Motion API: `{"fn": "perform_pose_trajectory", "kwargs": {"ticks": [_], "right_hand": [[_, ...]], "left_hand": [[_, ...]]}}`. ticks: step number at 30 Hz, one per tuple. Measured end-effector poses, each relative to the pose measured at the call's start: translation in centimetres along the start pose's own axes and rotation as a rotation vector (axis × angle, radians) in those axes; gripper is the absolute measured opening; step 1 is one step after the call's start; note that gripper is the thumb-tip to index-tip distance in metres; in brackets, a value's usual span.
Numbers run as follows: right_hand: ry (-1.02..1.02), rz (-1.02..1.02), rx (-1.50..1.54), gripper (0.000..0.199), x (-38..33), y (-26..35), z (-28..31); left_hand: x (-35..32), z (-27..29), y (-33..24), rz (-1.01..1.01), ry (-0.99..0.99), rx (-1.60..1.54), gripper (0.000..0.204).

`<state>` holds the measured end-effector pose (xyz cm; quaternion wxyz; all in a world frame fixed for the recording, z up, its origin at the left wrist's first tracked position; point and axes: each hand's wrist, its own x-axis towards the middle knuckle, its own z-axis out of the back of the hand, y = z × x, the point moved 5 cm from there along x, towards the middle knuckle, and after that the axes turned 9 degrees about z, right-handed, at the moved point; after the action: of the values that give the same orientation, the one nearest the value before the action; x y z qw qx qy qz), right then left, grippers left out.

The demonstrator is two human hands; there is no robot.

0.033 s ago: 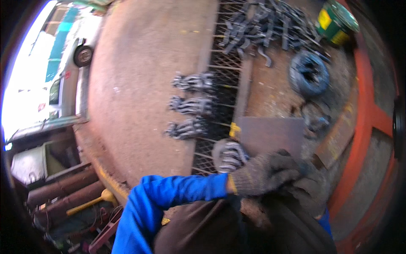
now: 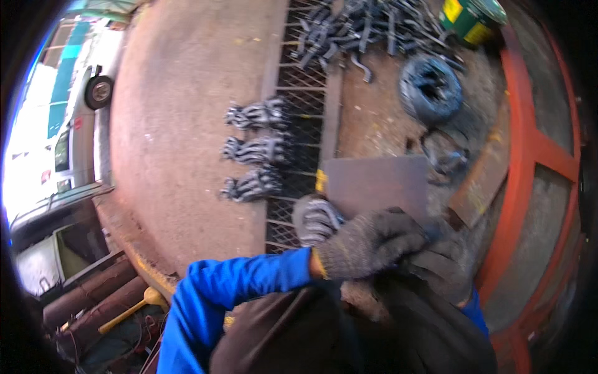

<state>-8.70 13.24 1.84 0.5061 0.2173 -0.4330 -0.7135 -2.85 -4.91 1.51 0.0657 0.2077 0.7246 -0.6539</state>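
Both my hands wear grey knit gloves and meet just above my lap, with blue sleeves behind them. My left hand (image 2: pixel 367 243) lies curled over my right hand (image 2: pixel 439 265), which is mostly covered. Whether either holds anything is hidden. A small bundle of bent grey metal pieces (image 2: pixel 314 218) lies just left of my left hand. A flat brown metal plate (image 2: pixel 377 184) lies right beyond the hands.
Three bundles of grey metal hooks (image 2: pixel 258 149) lie on a steel grate (image 2: pixel 299 81). Beyond them are a loose pile of hooks (image 2: pixel 361 28), a wire coil (image 2: pixel 430 87) and a green can (image 2: pixel 473 19). An orange steel frame (image 2: pixel 529 156) runs along the right. Rusty pipes (image 2: pixel 87 299) and a yellow-handled tool (image 2: pixel 134 311) lie lower left.
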Motion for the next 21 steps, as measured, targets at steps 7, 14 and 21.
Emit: {"fn": "perform_pose_trajectory", "kwargs": {"ticks": [7, 14, 21], "right_hand": [[0.166, -0.168, 0.14, 0.012, 0.7, 0.6, 0.8], [0.03, 0.185, 0.002, 0.013, 1.2, 1.6, 0.8], [0.109, 0.116, -0.003, 0.019, 0.4, 1.6, 0.5]], "left_hand": [[0.4, -0.6, -0.5, 0.027, 0.11, 0.135, 0.031], [-0.5, -0.5, 0.4, -0.207, 0.044, 0.117, 0.025], [0.5, -1.1, 0.4, -0.053, 0.129, 0.294, 0.031]]}}
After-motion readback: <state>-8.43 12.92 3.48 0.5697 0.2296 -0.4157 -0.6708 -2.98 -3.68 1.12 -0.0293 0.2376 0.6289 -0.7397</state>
